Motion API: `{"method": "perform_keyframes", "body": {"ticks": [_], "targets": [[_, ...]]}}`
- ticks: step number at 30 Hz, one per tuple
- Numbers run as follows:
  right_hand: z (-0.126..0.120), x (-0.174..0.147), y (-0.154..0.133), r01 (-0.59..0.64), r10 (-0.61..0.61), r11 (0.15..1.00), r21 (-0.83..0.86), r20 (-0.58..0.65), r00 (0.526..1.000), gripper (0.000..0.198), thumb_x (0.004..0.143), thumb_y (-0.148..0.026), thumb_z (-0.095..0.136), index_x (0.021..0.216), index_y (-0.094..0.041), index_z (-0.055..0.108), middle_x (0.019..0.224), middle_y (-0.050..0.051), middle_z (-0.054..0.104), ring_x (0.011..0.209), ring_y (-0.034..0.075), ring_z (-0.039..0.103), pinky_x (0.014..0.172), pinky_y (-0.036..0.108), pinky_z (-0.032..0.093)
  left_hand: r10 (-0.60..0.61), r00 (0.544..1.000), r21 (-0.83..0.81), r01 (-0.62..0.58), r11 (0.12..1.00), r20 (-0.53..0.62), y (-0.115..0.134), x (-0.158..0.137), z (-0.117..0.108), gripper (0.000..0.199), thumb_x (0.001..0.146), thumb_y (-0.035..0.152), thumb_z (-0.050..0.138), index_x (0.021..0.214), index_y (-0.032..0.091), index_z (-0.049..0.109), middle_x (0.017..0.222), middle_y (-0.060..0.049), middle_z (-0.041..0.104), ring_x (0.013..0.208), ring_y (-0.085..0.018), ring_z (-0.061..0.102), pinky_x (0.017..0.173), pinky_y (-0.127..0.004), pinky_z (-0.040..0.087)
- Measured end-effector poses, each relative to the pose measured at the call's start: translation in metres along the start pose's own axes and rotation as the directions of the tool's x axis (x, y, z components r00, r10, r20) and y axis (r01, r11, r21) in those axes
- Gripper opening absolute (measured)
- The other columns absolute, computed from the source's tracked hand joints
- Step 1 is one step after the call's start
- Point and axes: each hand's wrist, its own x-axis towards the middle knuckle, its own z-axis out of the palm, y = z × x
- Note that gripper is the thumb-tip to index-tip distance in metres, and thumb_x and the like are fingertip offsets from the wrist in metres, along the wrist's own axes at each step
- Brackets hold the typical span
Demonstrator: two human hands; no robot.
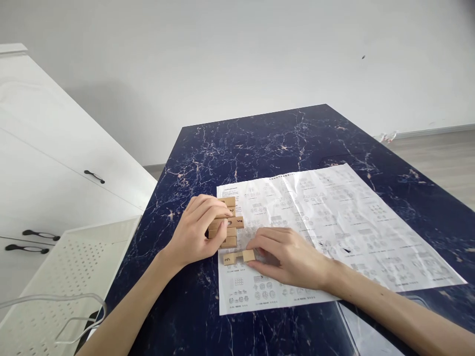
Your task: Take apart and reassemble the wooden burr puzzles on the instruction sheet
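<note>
A row of wooden burr puzzle pieces [230,242] lies at the left edge of a printed sheet [297,207], some with handwritten numbers. My left hand [196,227] rests over the row, its thumb and fingertips closed around a piece marked 3 [239,222] in the middle, and hides the left ends. Closer to me, a separate notched wooden piece [230,258], also marked 3, lies flat on the paper. Thumb and index finger of my right hand [289,257] pinch its right end; the other fingers are curled.
The creased sheet carries small line diagrams and lies on a dark blue marbled table [241,143]. A clear flat panel [367,326] sits under my right forearm. White cabinets [67,148] and a perforated white surface [70,267] with a cable [55,297] stand left.
</note>
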Motion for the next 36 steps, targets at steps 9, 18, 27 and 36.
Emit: {"method": "perform_keyframes", "body": {"ticks": [9,18,27,36], "targets": [[0.003,0.001,-0.001,-0.06,0.061,0.998,0.026,-0.028,0.998,0.005,0.105,-0.022,0.06,0.102,-0.018,0.06,0.076,-0.002,0.066,0.062,0.013,0.058,0.057,0.026,0.04,-0.297,0.924,0.04,0.315,0.948,-0.242,-0.009,0.0,0.013,0.007,0.096,0.016,0.061,0.095,0.021,0.065,0.094,-0.004,0.073,0.091,-0.021,0.066,0.088,-0.037,0.052],[0.0,-0.001,0.0,0.105,-0.105,0.994,-0.017,0.006,0.994,0.018,0.108,-0.018,0.046,0.114,-0.017,0.063,0.085,0.002,0.072,0.067,0.015,0.064,0.062,0.029,0.046,-0.813,0.565,-0.352,0.738,0.575,-0.145,-0.054,-0.008,0.02,0.024,0.089,0.041,0.065,0.097,0.019,0.071,0.1,-0.006,0.075,0.093,-0.023,0.069,0.082,-0.031,0.052],[-0.001,-0.001,0.006,0.041,-0.038,0.997,-0.063,0.046,0.998,0.025,0.106,-0.015,0.042,0.104,-0.017,0.067,0.075,0.001,0.066,0.056,0.013,0.05,0.055,0.027,0.034,-0.807,0.588,-0.326,0.755,0.569,-0.047,-0.045,-0.006,0.019,0.024,0.092,0.041,0.063,0.098,0.019,0.069,0.093,-0.005,0.074,0.087,-0.021,0.069,0.077,-0.03,0.051],[0.001,-0.002,0.007,0.022,-0.018,0.998,-0.053,0.064,0.998,0.026,0.106,-0.014,0.04,0.103,-0.016,0.066,0.06,-0.007,0.046,0.048,0.01,0.033,0.05,0.026,0.026,-0.802,0.598,-0.304,0.762,0.572,-0.011,-0.044,-0.007,0.018,0.024,0.094,0.042,0.061,0.098,0.02,0.068,0.082,-0.003,0.071,0.074,-0.019,0.063,0.065,-0.028,0.045]]}}
